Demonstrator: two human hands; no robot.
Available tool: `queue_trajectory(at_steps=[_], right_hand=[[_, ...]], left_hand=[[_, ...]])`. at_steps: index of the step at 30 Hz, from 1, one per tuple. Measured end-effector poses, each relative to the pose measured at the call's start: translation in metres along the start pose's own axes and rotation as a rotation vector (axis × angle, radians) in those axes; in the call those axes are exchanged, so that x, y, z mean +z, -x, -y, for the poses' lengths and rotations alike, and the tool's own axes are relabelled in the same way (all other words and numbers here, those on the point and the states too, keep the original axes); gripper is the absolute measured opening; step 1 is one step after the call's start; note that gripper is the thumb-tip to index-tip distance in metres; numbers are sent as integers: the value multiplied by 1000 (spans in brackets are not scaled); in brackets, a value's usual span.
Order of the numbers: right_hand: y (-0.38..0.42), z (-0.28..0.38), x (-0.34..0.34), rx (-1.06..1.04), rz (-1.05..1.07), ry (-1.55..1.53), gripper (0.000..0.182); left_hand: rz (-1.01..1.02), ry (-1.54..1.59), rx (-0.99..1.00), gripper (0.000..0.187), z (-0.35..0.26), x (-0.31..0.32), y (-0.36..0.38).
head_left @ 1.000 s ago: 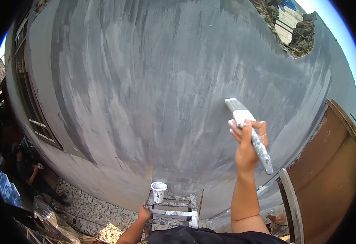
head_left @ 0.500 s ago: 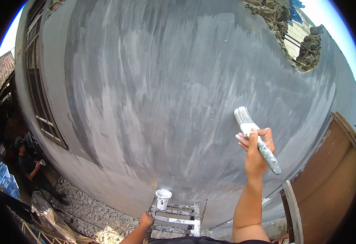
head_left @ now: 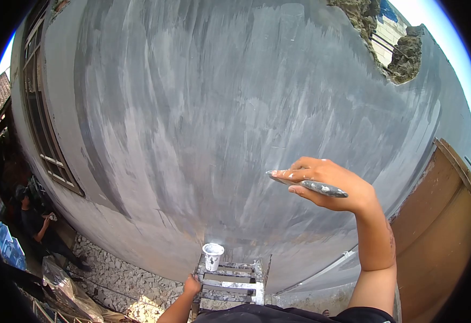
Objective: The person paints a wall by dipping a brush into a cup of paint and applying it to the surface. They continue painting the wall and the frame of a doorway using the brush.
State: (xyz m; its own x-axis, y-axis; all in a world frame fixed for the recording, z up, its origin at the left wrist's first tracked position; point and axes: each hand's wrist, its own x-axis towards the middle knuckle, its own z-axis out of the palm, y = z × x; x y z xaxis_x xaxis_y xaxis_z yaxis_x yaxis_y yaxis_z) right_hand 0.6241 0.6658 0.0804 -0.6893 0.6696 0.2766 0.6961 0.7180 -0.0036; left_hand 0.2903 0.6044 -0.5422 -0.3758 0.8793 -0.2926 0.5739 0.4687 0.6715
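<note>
Grey, streaky plaster across the whole wall [head_left: 219, 107], paler brush marks running down through the middle. At about 4 o'clock from centre, right hand [head_left: 329, 185] raised against that wall, fingers wrapped round a paint-spattered brush [head_left: 308, 184] held nearly level, bristle end pointing toward 9 o'clock, handle end poking out past the palm toward 3 o'clock. Bristle tip close against the plaster; actual contact impossible to tell.

Down at 6 o'clock, left hand [head_left: 192, 284] closed over the top edge of a paint-flecked stepladder [head_left: 230, 280]. Just above that hand, at its 1 o'clock, a small white cup [head_left: 212, 255] standing upright on the ladder's top step, apart from the fingers.

At 1 o'clock, a ragged broken hole [head_left: 391, 48] in the wall with rough rubble edges. At 9 o'clock, a barred window [head_left: 41, 124] set in the wall. At 4 o'clock, beyond the raised forearm, a brown board [head_left: 434, 226] leaning by the wall. At 8 o'clock, far below, another person [head_left: 33, 220] in dark clothes standing beside loose pale gravel [head_left: 117, 274].
</note>
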Motion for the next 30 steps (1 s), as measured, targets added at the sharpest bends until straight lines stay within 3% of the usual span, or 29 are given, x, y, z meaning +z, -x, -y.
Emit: queue_trajectory(at_steps=[2, 4, 5, 7, 8, 10, 12, 14, 16, 18, 20, 24, 26, 28, 30], right_hand=[[-4, -11, -4, -83, -13, -6, 34], [-14, -20, -24, -179, -200, 46, 26], [-14, -14, -46, -125, -260, 56, 23], [-18, -21, -74, -219, -554, 225, 22], [-20, -24, -84, -216, -553, 225, 22], [-20, -27, -96, -241, -796, 364, 26], [-21, -28, -83, -201, -731, 529, 29], [-18, -23, -45, -110, -380, 658, 19], [-12, -21, 7, -213, -134, 632, 10], [0, 3, 25, -190, 246, 430, 14], [1, 6, 15, -187, 314, 349, 29], [-25, -25, -67, -304, -289, 203, 27], [-32, -32, -103, -326, -631, 334, 19], [-32, -27, -118, -344, -770, 408, 21], [-33, -31, -103, -316, -670, 608, 36]], left_hand=[[12, -26, 2, 41, 0, 0, -3], [-2, -30, 17, 42, -1, -1, -3], [-9, -33, 24, 43, 0, 0, -3], [-5, -34, 14, 43, -2, -1, -2], [-1, -36, 4, 43, -3, -2, -1], [-5, -28, 17, 42, -2, -1, -2], [-7, -19, 27, 42, -2, -1, 0], [1, -3, 3, 41, -5, -4, 1], [1, -2, 14, 41, -8, -6, 1], [4, 2, 20, 41, -3, -4, 2], [3, -10, 57, 39, 2, 0, -3], [8, -36, 41, 40, 4, 0, -5], [13, -21, 26, 40, 4, 2, -6], [8, -10, 24, 39, 2, 0, -2], [4, 1, 19, 39, -2, -1, -1]])
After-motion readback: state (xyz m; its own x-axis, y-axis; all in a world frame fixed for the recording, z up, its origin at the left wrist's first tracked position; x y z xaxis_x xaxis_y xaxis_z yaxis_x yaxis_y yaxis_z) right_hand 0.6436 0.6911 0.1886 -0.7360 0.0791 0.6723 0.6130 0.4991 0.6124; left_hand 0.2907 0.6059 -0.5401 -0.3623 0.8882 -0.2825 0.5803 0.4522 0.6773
